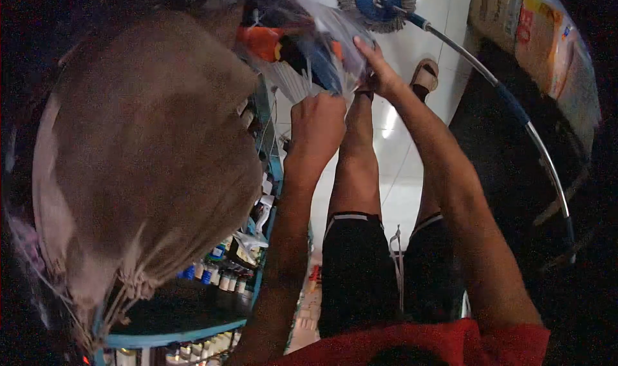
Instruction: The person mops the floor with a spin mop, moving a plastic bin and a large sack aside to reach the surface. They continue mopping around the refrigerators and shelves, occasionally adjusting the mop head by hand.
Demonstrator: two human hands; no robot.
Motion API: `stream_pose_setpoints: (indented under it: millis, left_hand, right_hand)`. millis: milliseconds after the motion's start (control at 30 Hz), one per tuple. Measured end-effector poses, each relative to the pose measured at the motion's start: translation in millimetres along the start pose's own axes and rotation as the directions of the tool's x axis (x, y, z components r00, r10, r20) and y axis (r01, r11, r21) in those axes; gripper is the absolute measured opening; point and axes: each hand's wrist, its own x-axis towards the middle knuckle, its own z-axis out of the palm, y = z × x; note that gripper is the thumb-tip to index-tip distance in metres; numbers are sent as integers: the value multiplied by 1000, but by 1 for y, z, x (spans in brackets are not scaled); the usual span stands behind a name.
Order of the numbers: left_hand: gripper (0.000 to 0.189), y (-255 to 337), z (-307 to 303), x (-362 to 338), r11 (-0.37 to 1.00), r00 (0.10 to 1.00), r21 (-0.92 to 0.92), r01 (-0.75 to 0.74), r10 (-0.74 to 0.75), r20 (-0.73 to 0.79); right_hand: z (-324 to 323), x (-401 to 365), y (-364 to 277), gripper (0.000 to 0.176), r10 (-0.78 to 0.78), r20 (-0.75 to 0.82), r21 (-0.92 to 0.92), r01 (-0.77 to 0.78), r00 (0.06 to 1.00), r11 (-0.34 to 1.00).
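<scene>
My left hand (pixel 318 126) is closed in a fist around the gathered part of a clear plastic bag (pixel 293 76) at the top middle. Orange, yellow and dark blue items show through the plastic; what they are I cannot make out. On the bag's right side lies my right hand (pixel 376 66), its fingers apart and partly spread against the plastic. Both arms reach forward over my legs.
A large brown cloth bundle (pixel 154 140) fills the left, above a blue-edged shelf (pixel 174 336) with small bottles (pixel 228 281). A mop (pixel 380 2) with a long handle curves down the right. Behind it stands a cardboard box (pixel 496 12). White tiles (pixel 399 166) cover the floor.
</scene>
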Motion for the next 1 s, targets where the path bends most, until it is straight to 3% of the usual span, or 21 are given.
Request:
stream_pose_setpoints:
  millis: [67, 100, 133, 167, 200, 267, 333, 400, 467, 533, 600, 667, 733, 800, 867, 933, 967, 1000]
  left_hand:
    - [9, 1, -8, 17, 998, 999, -55, 34, -33, 8]
    - [9, 1, -19, 23, 999, 999, -24, 35, -35, 14]
    - [9, -3, -23, 26, 999, 999, 10, 36, -36, 28]
    - [8, -12, -23, 29, 999, 997, 27, 22, -20, -78]
    - [8, -20, -27, 33, 999, 997, 28, 22, -20, -78]
    - [8, -31, -34, 40, 996, 993, 24, 82, -79, -85]
    - [8, -39, -39, 42, 999, 994, 31, 38, -35, -105]
    - [10, -47, -45, 41, 999, 989, 48, 17, -10, -149]
    - [11, -69, -43, 41, 997, 970, 73, 40, -21, -244]
    - [11, -111, -35, 47, 986, 914, 115, 124, -68, -400]
    - [12, -155, -17, 63, 961, 827, 152, 233, -113, -551]
    - [13, -199, 5, 76, 931, 734, 146, 334, -160, -659]
    - [13, -220, 18, 91, 915, 660, 118, 386, -185, -728]
    - [14, -235, 25, 98, 903, 618, 94, 419, -207, -759]
    - [15, -245, 39, 104, 895, 587, 76, 439, -222, -778]
    - [16, -247, 47, 109, 880, 574, 74, 469, -239, -783]
    - [16, -249, 54, 112, 870, 566, 77, 486, -247, -787]
    - [17, -250, 58, 112, 865, 554, 73, 497, -251, -794]
  right_hand:
    - [-3, 5, -15, 83, -328, 85, -35, 332, 941, 943]
    - [-6, 13, -22, 79, -373, 130, -117, 387, 919, 914]
    - [-8, 25, -25, 79, -362, 118, -120, 375, 925, 919]
    - [-6, 39, -30, 79, -384, 181, -130, 409, 905, 903]
    - [0, 49, -34, 79, -408, 250, -138, 449, 878, 883]
    - [20, 41, -45, 79, -369, 202, -158, 402, 907, 902]
    - [41, 38, -53, 79, -410, 237, -187, 456, 881, 870]
    - [63, 38, -64, 74, -363, 290, -140, 414, 886, 899]
    - [86, 55, -70, 52, -500, 396, -33, 556, 770, 830]
    - [118, 95, -78, 51, -449, 379, -189, 543, 809, 818]
    - [144, 144, -83, 46, -555, 574, 63, 643, 602, 763]
    - [187, 167, -72, 45, -499, 729, -5, 732, 469, 681]
    - [222, 162, -56, 44, -406, 838, -36, 779, 365, 626]
    - [235, 170, -50, 43, -383, 848, -54, 778, 367, 627]
    - [207, 191, -44, 42, -457, 795, -141, 855, 398, 500]
    - [157, 210, -26, 42, -615, 738, -329, 944, 276, 27]
    - [132, 208, -18, 42, -655, 720, -383, 918, 228, -101]
    - [111, 186, -11, 44, -491, 685, -314, 826, 539, 468]
